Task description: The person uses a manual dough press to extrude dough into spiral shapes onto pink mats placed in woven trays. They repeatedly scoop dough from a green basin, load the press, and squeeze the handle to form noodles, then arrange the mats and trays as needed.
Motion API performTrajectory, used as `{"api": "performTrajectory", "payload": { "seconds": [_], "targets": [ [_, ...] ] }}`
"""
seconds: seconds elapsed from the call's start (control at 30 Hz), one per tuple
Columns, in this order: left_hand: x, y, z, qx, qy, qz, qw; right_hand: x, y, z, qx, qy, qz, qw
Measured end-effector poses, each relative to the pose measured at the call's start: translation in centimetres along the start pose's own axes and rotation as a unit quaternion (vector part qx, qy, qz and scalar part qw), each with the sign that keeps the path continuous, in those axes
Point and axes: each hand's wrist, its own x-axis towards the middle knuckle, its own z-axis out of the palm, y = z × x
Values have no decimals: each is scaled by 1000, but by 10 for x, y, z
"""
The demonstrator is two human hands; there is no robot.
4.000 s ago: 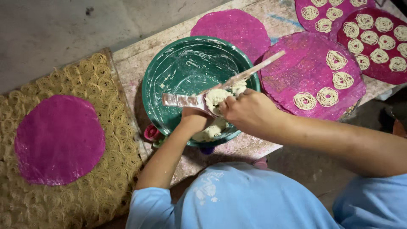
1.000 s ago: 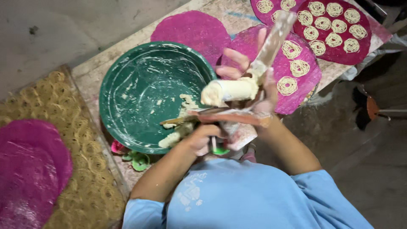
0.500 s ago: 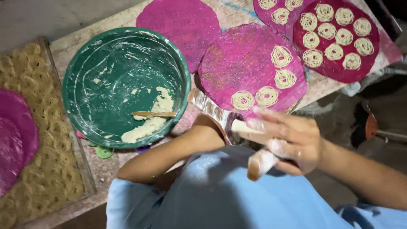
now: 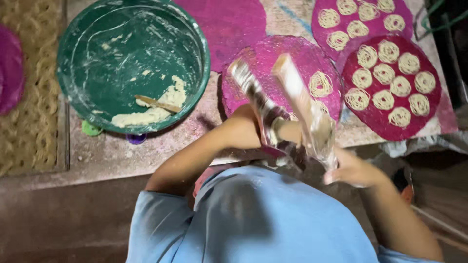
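Note:
Both my hands hold a noodle press point(image 4: 273, 114), a metal and wooden tool smeared with dough and blurred by motion. My left hand point(image 4: 251, 127) grips its metal body. My right hand point(image 4: 352, 169) is closed on the lower end of its long handles. The press hangs over the near edge of a round pink mat point(image 4: 312, 52) that bears a few noodle coils point(image 4: 321, 84). A big green bowl point(image 4: 204, 63) stands to the left, with pale dough point(image 4: 146, 116) and a wooden stick point(image 4: 157, 103) inside.
A dark red mat point(image 4: 390, 124) with several noodle coils lies at the right, and a pink one point(image 4: 370, 41) with more coils behind it. A bare pink mat point(image 4: 224, 19) lies at the back. Yellow woven matting point(image 4: 29, 126) covers the far left.
The press has come up from near my body to above the centre mat, and my left hand has joined my right on it. The view has swung slightly right.

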Motion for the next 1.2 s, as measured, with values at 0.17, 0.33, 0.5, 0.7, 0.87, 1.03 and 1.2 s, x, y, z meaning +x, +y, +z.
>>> {"api": "performTrajectory", "payload": {
  "seconds": [0.17,0.33,0.5,0.7,0.87,1.03,1.2],
  "targets": [
    [-5,-82,9,-366,123,29,922,3,53,13,166,38,-34,985],
    [-26,-175,49,-686,419,-153,575,-3,70,21,130,209,-94,965],
    [-39,-202,69,-635,525,-116,554,-7,72,26,186,310,-102,927],
    [-41,-212,35,-455,428,-153,766,-2,72,38,162,323,-128,924],
    [1,-213,64,-522,285,-173,785,14,62,35,119,282,-101,947],
    [-24,-201,103,-529,290,-311,735,25,40,27,91,247,-30,964],
    [-46,-164,82,-143,403,-206,880,44,19,13,105,142,31,984]
  ]
}}
